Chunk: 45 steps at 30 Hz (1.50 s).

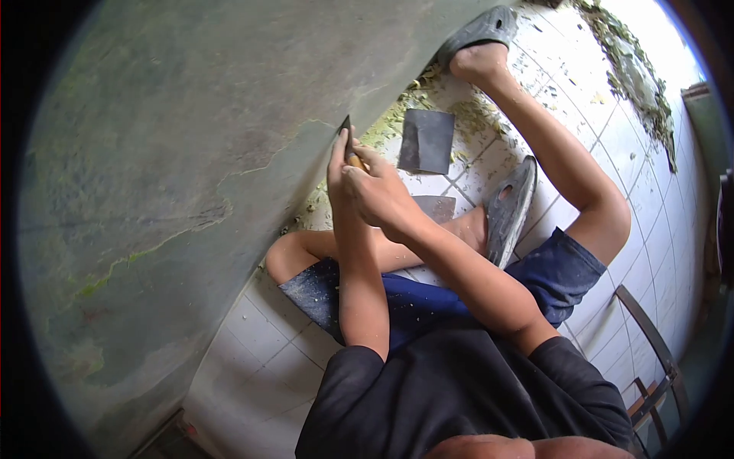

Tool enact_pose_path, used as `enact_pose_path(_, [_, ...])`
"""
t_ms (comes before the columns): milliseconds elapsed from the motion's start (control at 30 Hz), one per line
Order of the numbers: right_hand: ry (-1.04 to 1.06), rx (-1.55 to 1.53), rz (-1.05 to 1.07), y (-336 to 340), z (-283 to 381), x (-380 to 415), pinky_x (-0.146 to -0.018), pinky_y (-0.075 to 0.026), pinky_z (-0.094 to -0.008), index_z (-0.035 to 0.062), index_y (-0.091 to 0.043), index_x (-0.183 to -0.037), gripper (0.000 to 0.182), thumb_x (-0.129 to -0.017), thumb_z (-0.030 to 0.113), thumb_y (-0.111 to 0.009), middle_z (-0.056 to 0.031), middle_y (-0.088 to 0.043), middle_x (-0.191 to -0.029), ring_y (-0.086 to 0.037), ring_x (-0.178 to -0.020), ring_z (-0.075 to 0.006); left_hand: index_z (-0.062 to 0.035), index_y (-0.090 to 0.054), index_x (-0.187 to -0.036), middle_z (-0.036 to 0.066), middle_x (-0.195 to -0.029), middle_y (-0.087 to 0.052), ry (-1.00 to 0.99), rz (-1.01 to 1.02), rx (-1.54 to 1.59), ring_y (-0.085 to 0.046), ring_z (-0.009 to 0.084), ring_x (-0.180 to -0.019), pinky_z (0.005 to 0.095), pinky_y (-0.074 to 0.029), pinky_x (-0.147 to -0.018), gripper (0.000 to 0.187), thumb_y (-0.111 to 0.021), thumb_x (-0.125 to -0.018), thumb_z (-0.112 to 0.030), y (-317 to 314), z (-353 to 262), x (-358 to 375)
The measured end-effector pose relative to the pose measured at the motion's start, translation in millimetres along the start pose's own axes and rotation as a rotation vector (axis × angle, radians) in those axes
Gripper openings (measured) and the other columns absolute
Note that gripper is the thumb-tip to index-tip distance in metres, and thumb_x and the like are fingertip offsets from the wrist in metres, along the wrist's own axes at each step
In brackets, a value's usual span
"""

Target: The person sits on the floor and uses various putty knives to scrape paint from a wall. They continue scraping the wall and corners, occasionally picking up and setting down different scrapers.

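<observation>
A scraper with a wooden handle and a dark pointed blade is against the wall, close to where it meets the floor. Wrapped round its handle is my right hand. My left hand is closed along the other side of the tool, its fingers reaching up toward the blade. The blade tip touches the end of a ragged edge of peeling greenish coating. My fingers partly hide the handle.
Pale flakes litter the white tiled floor. A dark grey sheet, perhaps sandpaper, lies beyond my hands; a second sheet is partly covered by my leg. A debris heap lies upper right, a dark metal frame lower right.
</observation>
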State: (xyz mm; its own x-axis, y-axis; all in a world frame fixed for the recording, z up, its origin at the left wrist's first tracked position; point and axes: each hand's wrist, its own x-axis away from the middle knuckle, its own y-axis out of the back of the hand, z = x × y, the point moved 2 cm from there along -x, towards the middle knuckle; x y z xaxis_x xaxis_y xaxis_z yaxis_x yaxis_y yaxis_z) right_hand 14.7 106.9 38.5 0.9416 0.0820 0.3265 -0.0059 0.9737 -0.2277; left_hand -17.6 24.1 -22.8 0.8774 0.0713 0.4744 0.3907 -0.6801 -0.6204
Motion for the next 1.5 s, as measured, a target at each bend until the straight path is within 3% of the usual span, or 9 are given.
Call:
enact_pose_path(100, [0.309,0.256,-0.18,-4.6,-31.8,-14.2,-0.045,-0.039,-0.0242,-0.0043,-0.045,-0.145,0.051,-0.097,0.012,-0.052,-0.0046,-0.058,-0.083,-0.05,-0.055,-0.0084,-0.004,-0.062,-0.124,0.002,-0.095,-0.06,-0.506,0.265,-0.452,-0.059,0.0106,-0.084,0.0254,-0.049,-0.074,0.03,-0.054,-0.106,-0.027,24.8,12.2,0.6])
enact_pose_path(133, [0.616,0.426,-0.313,-7.2,-41.6,-17.7,-0.044,-0.038,-0.0243,-0.006,-0.047,-0.143,0.051,-0.097,0.013,-0.052,-0.0044,-0.057,-0.083,-0.05,-0.054,-0.0083,-0.0061,-0.064,-0.119,0.001,-0.091,-0.061,0.005,0.103,-0.016,-0.06,0.0114,-0.082,0.0265,-0.05,-0.073,0.026,-0.055,-0.106,-0.027,19.4,6.4,-12.4])
enact_pose_path(300, [-0.413,-0.091,0.08,20.0,24.8,-6.5,-0.102,-0.048,-0.0428,-0.0174,-0.054,-0.127,0.048,-0.09,0.012,-0.05,-0.0352,-0.066,-0.115,-0.064,-0.113,-0.0456,-0.0129,-0.064,-0.101,-0.002,-0.079,-0.056,0.03,-0.124,-0.126,-0.056,0.0101,-0.068,0.0275,-0.048,-0.06,0.019,-0.056,-0.105,-0.03,-22.9,2.2,3.0])
enact_pose_path(867, [0.364,0.325,-0.127,10.1,-2.0,-8.9,-0.072,-0.052,-0.0379,-0.0131,-0.06,-0.119,0.039,-0.09,0.011,-0.052,-0.0213,-0.069,-0.086,-0.065,-0.077,-0.0237,-0.012,-0.067,-0.108,-0.002,-0.083,-0.059,0.048,0.072,-0.047,-0.059,0.0097,-0.073,0.0271,-0.048,-0.065,0.02,-0.061,-0.103,-0.031,9.1,-3.3,-14.9])
enact_pose_path(900, [0.057,0.25,-0.014,16.6,15.2,-7.3,-0.094,-0.052,-0.0466,-0.0162,-0.062,-0.116,0.042,-0.086,0.011,-0.051,-0.0367,-0.067,-0.102,-0.067,-0.103,-0.049,-0.0123,-0.067,-0.108,-0.002,-0.084,-0.059,0.076,0.018,-0.048,-0.059,0.0092,-0.074,0.0266,-0.048,-0.065,0.02,-0.061,-0.103,-0.031,8.5,0.7,-15.2])
enact_pose_path(1133, [0.028,0.257,0.009,17.0,16.9,-8.9,-0.098,-0.05,-0.0469,-0.0148,-0.058,-0.127,0.05,-0.086,0.013,-0.051,-0.0386,-0.065,-0.109,-0.064,-0.112,-0.0491,-0.0125,-0.066,-0.111,-0.002,-0.089,-0.058,0.163,-0.01,-0.024,-0.058,0.0091,-0.079,0.0289,-0.048,-0.071,0.022,-0.06,-0.104,-0.032,13.1,4.0,-23.3])
enact_pose_path(1333, [0.344,0.359,-0.129,12.9,11.3,-11.6,-0.067,-0.051,-0.0385,-0.0125,-0.063,-0.11,0.034,-0.089,0.012,-0.051,-0.0189,-0.066,-0.078,-0.063,-0.071,-0.0238,-0.0127,-0.066,-0.113,-0.002,-0.09,-0.057,0.042,0.056,-0.038,-0.057,0.0099,-0.083,0.028,-0.047,-0.074,0.022,-0.06,-0.103,-0.032,9.6,5.8,-28.9])
enact_pose_path(1400, [-0.222,0.168,0.104,18.8,36.1,-2.4,-0.093,-0.053,-0.0467,-0.015,-0.061,-0.119,0.044,-0.085,0.011,-0.05,-0.0365,-0.067,-0.102,-0.066,-0.102,-0.0499,-0.0126,-0.066,-0.113,-0.002,-0.091,-0.057,0.03,0.034,-0.124,-0.057,0.0095,-0.082,0.028,-0.047,-0.073,0.022,-0.06,-0.103,-0.032,17.9,10.2,-18.8])
enact_pose_path(1500, [0.026,0.274,0.014,13.3,17.3,-1.0,-0.09,-0.053,-0.0466,-0.0145,-0.062,-0.117,0.042,-0.086,0.011,-0.05,-0.0354,-0.068,-0.101,-0.067,-0.102,-0.0481,-0.0122,-0.066,-0.108,-0.001,-0.089,-0.057,0.049,0.057,0.042,-0.058,0.0104,-0.08,0.0283,-0.048,-0.071,0.021,-0.062,-0.102,-0.032,17.5,10.3,-23.0])
